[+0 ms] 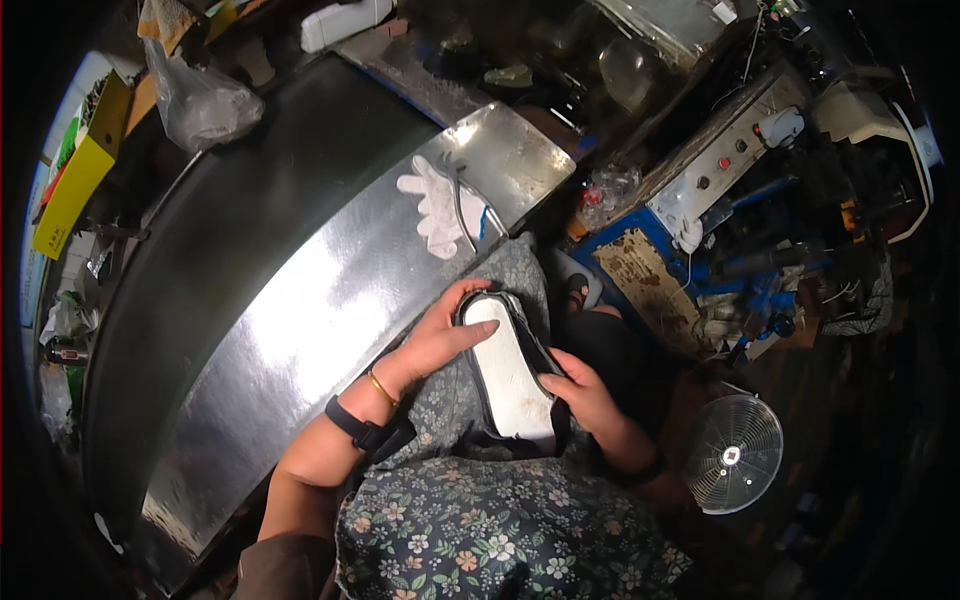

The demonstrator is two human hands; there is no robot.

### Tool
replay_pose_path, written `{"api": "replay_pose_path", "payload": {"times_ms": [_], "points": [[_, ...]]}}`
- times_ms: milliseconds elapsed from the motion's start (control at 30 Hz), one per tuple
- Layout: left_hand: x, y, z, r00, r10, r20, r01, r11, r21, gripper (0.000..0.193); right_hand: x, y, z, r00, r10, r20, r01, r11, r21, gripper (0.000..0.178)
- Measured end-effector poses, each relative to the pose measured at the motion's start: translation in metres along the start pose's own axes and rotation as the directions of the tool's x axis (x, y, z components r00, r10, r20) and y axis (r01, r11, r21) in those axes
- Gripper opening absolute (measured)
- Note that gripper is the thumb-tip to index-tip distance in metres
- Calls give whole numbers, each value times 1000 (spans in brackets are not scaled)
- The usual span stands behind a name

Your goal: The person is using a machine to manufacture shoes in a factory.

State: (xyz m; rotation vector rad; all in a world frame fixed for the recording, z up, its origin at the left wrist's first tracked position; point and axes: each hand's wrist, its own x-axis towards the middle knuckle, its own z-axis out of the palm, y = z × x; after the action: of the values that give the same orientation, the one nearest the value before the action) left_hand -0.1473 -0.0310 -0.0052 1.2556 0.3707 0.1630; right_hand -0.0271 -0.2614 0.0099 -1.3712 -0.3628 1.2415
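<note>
In my lap lies a black shoe upper (484, 375) with its bottom turned up. A long white insole (512, 380) fills it, and dark material runs round its rim. My left hand (448, 335) grips the toe end at the far left, its thumb pressing on the white surface. On the right side, nearer the heel, my right hand (588, 398) holds the edge between thumb and fingers. Part of the fingers of both hands is hidden under the shoe. A flowered apron (490, 525) covers my lap beneath it.
Left of me runs a shiny metal work surface (290, 310) beside a dark belt (230, 200). A white glove (428, 205) and a metal hand tool (468, 210) lie on it. At right are a machine control panel (725, 160) with buttons and a round fan (732, 455).
</note>
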Motion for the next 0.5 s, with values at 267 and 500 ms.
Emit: {"api": "replay_pose_path", "payload": {"times_ms": [267, 500], "points": [[5, -5, 3, 996, 46, 82, -59, 984, 166, 54, -35, 31, -14, 996, -73, -48, 54, 942, -330, 40], [5, -10, -3, 997, -55, 58, 55, 998, 8, 55, 13, -3, -35, 948, 318, -22, -314, 943, 111, 48]]}}
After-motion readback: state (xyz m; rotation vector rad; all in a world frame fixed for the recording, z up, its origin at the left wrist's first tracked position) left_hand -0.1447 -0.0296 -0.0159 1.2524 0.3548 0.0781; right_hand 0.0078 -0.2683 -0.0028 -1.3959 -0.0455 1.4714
